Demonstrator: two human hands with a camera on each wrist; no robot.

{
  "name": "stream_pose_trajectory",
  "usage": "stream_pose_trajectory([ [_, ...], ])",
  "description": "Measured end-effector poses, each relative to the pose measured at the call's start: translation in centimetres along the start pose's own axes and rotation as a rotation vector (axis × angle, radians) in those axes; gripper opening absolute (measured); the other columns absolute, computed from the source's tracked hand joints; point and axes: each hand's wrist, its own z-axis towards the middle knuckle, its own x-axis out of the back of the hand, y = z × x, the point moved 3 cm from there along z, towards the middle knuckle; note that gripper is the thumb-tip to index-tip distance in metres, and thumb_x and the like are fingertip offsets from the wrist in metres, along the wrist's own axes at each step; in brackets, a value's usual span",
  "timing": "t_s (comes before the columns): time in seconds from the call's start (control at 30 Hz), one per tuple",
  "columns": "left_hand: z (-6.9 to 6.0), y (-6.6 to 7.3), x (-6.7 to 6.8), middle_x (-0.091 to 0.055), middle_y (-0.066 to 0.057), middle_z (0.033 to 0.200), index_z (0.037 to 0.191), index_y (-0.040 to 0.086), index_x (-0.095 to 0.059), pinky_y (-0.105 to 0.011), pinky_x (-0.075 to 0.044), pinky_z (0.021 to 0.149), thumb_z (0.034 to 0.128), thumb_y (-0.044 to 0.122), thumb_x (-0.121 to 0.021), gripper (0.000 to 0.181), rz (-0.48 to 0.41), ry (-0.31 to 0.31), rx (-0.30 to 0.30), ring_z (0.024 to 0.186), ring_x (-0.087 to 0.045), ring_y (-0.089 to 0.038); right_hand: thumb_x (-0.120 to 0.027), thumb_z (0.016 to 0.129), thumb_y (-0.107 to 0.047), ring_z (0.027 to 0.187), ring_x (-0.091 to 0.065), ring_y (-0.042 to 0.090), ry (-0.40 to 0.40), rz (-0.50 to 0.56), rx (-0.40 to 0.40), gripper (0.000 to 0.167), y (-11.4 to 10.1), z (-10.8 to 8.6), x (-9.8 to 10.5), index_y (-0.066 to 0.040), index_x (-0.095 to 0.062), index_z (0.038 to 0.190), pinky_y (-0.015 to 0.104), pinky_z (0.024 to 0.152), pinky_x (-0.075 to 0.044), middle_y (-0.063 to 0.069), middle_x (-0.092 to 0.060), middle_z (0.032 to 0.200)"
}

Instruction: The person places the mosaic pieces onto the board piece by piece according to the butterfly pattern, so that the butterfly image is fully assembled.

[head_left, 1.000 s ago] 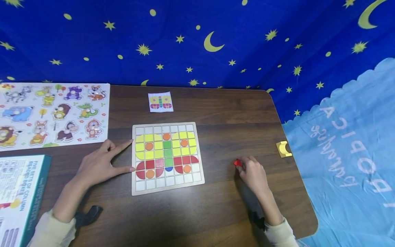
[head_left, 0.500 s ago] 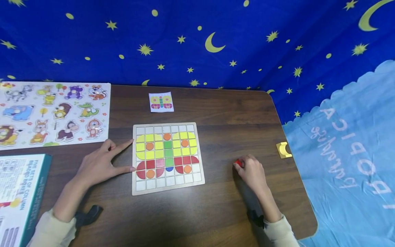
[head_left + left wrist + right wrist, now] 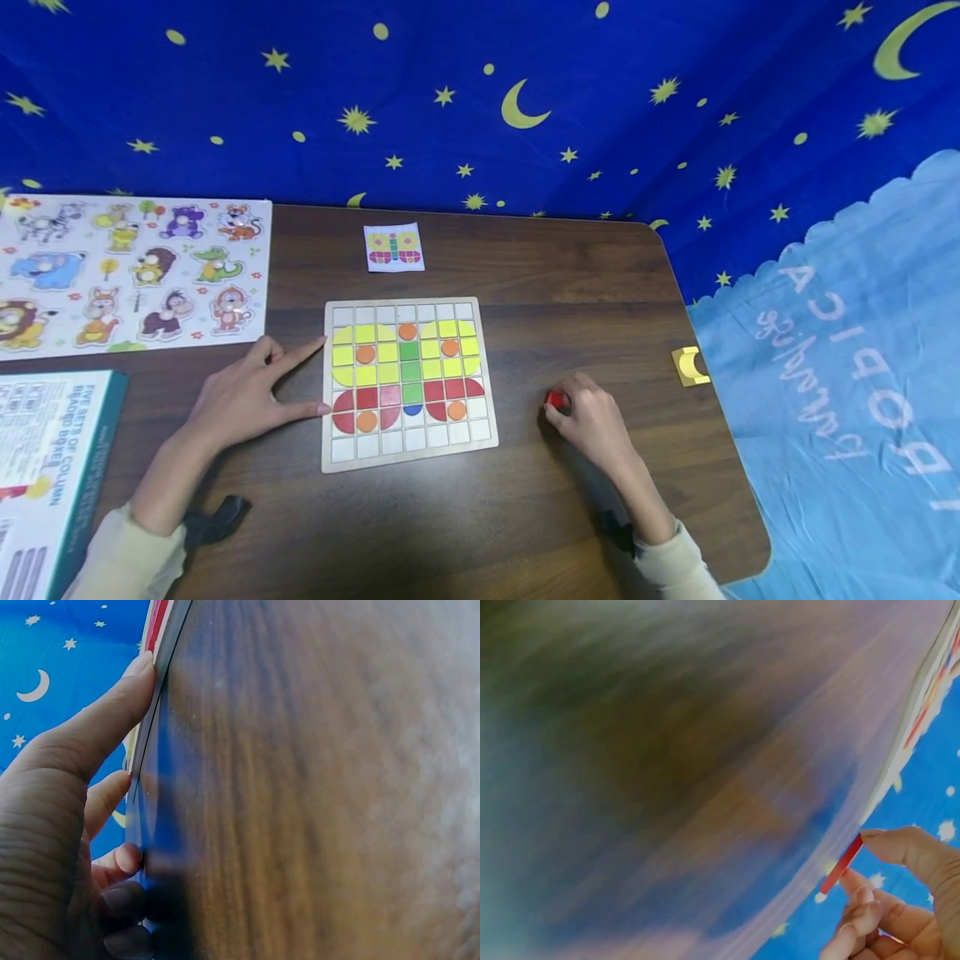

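A wooden grid board (image 3: 408, 457) lies mid-table, bearing a butterfly pattern of yellow, red, green, orange and blue flat tiles. Thumb and index finger of my left hand (image 3: 243, 400) are spread and touch the board's left edge; the left wrist view shows the left hand (image 3: 90, 757) at that edge too. Right of the board, my right hand (image 3: 596, 421) pinches a small red tile (image 3: 557, 399) between thumb and fingers. In the right wrist view the red tile (image 3: 841, 865) appears edge-on, so its full shape is hidden.
A small butterfly picture card (image 3: 394, 247) lies behind the board. An animal puzzle board (image 3: 168, 321) and a boxed set (image 3: 67, 433) occupy the left side. At the table's right edge sits a yellow piece (image 3: 690, 366) with a curved cut-out.
My right hand has moved left toward the board with the red tile, which has turned in its fingers. The left hand stays at the board's edge.
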Motion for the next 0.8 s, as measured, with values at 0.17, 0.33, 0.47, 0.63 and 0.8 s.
stream_pose_trajectory([
  [0.17, 0.1, 0.0, 0.0, -0.036, -0.005, 0.101, 0.153, 0.031, -0.038, -0.03, -0.026, 0.051, 0.0748, 0.077, -0.066, 0.095, 0.0, -0.003, 0.005, 0.064, -0.035, -0.016, -0.085, 0.073, -0.01, 0.06, -0.049, 0.008, -0.02, 0.026, 0.129, 0.021, -2.7, 0.5, -0.4, 0.0, -0.072, 0.086, 0.022, 0.053, -0.042, 0.004, -0.058, 0.079],
  [0.33, 0.1, 0.0, -0.1, -0.036, -0.006, 0.101, 0.154, 0.031, -0.038, -0.03, -0.026, 0.051, 0.0748, 0.077, -0.066, 0.095, -0.003, -0.003, 0.01, 0.064, -0.035, -0.016, -0.084, 0.077, -0.012, 0.063, -0.049, 0.008, -0.086, 0.037, 0.274, 0.021, -5.3, 1.3, -1.2, -0.001, -0.073, 0.091, 0.021, 0.056, -0.043, 0.003, -0.059, 0.081],
  [0.47, 0.2, 0.1, -0.2, -0.036, -0.006, 0.101, 0.154, 0.03, -0.037, -0.03, -0.025, 0.052, 0.0751, 0.078, -0.065, 0.096, -0.003, -0.009, 0.013, 0.064, -0.035, -0.016, -0.082, 0.081, -0.016, 0.069, -0.054, 0.009, -0.134, 0.025, 0.372, 0.023, -6.8, 1.8, -1.8, -0.002, -0.073, 0.097, 0.022, 0.061, -0.047, 0.005, -0.063, 0.088],
  [0.63, 0.2, 0.3, -0.2, -0.036, -0.006, 0.102, 0.154, 0.031, -0.037, -0.03, -0.026, 0.051, 0.0756, 0.078, -0.064, 0.095, -0.003, -0.015, 0.004, 0.064, -0.035, -0.016, -0.079, 0.083, -0.018, 0.07, -0.055, 0.01, -0.162, 0.004, 0.422, 0.025, -7.5, 2.2, -2.4, -0.003, -0.073, 0.102, 0.021, 0.062, -0.046, 0.004, -0.063, 0.088],
  [0.8, 0.0, 0.5, -0.3, -0.037, -0.004, 0.099, 0.153, 0.032, -0.039, -0.029, -0.027, 0.051, 0.0753, 0.077, -0.066, 0.093, -0.002, 0.016, -0.002, 0.064, -0.035, -0.015, -0.078, 0.085, -0.015, 0.07, -0.055, 0.01, -0.151, 0.023, 0.463, 0.022, -7.5, 2.3, -2.7, -0.002, -0.074, 0.102, 0.023, 0.064, -0.048, 0.003, -0.062, 0.085],
])
